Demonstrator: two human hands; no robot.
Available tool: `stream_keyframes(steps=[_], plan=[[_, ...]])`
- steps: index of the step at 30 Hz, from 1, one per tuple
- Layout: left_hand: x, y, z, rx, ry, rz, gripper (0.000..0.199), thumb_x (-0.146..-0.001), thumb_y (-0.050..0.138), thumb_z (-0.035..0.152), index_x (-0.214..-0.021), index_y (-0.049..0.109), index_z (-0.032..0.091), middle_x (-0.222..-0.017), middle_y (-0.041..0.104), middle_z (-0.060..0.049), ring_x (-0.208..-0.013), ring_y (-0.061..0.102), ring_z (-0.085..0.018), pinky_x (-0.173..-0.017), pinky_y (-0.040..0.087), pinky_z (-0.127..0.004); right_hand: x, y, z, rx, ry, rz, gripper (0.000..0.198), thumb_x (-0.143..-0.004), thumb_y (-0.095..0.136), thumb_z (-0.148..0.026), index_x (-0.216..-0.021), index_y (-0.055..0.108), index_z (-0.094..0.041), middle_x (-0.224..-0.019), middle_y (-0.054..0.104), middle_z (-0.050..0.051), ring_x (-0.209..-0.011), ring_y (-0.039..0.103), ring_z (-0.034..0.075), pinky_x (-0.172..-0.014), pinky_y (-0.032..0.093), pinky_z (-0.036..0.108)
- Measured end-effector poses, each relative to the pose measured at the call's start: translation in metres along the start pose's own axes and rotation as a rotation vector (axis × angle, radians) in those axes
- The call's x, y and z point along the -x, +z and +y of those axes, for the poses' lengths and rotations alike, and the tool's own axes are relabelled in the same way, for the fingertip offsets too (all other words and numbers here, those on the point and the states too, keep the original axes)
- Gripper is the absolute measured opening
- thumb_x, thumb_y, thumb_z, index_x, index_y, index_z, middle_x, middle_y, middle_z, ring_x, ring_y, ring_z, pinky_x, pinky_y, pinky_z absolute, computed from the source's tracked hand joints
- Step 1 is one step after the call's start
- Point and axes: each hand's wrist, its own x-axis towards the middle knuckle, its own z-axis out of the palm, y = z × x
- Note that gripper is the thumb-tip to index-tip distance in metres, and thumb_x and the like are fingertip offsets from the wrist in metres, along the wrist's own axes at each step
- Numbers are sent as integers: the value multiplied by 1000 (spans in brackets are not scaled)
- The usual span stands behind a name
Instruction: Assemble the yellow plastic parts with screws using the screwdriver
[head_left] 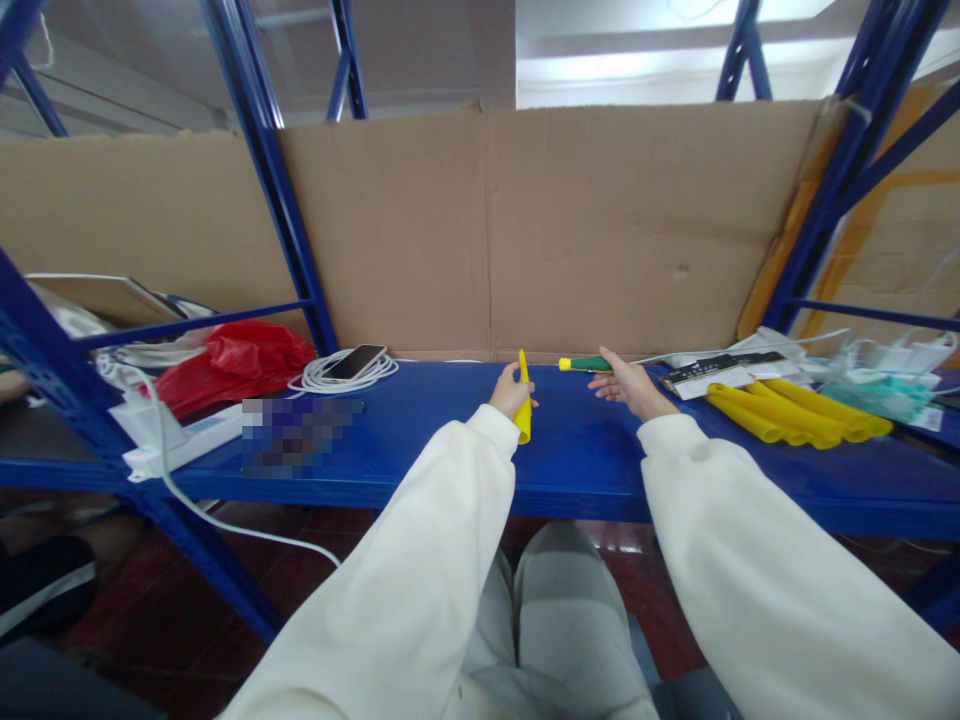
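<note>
My left hand [511, 392] is closed around a yellow tube-like piece [523, 425], which stands upright and narrows toward its top. My right hand [626, 385], a short way to the right, holds a slim green stick [589, 364] with a yellow end pointing left toward my left hand. Its thumb lies along the stick, while the other fingers reach out below it. The stick's right end is hidden by the hand. Several similar yellow tubes [795, 412] lie side by side to the right of my right hand.
Beneath my hands is a blue shelf [450, 460], backed by a cardboard panel [600, 230]. At left are a red plastic bag [232, 365], a phone [356, 362] on a coiled white cable, and a white power strip [199, 440]. A black-and-white packet [724, 374] lies behind the yellow tubes.
</note>
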Motion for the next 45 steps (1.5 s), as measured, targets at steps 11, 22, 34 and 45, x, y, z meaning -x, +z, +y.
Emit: stream_keyframes(steps=[11,22,34,45], plan=[[-4,0,-3,4,3,14,65,-82,52,3,-143,38,21,-96,64,-6,-51,57,-9,-47,45,-21,-4,-1,2,-130,-78,-92,21,-98,53,-36,-87,56,-18,-57,69,1,-38,57,9,-43,44,17],[-1,-3,2,28,-18,72,63,-84,51,3,-143,37,19,-96,63,-6,-49,54,-7,-47,46,-20,0,4,0,-229,-129,-249,21,-101,43,-18,-83,54,-19,-65,72,2,-49,63,9,-49,47,16],[-3,-2,-1,13,5,30,67,-83,52,4,-146,35,20,-99,65,-8,-50,57,-9,-47,46,-22,-6,2,0,-167,-116,-138,28,-97,53,-40,-83,56,-16,-65,72,5,-41,60,9,-44,46,18],[-3,0,-3,-20,14,8,66,-83,54,3,-144,39,21,-103,66,-9,-51,57,-8,-47,45,-20,-6,1,1,-212,-163,-58,26,-96,56,-42,-85,54,-19,-63,72,2,-37,57,8,-41,43,16]])
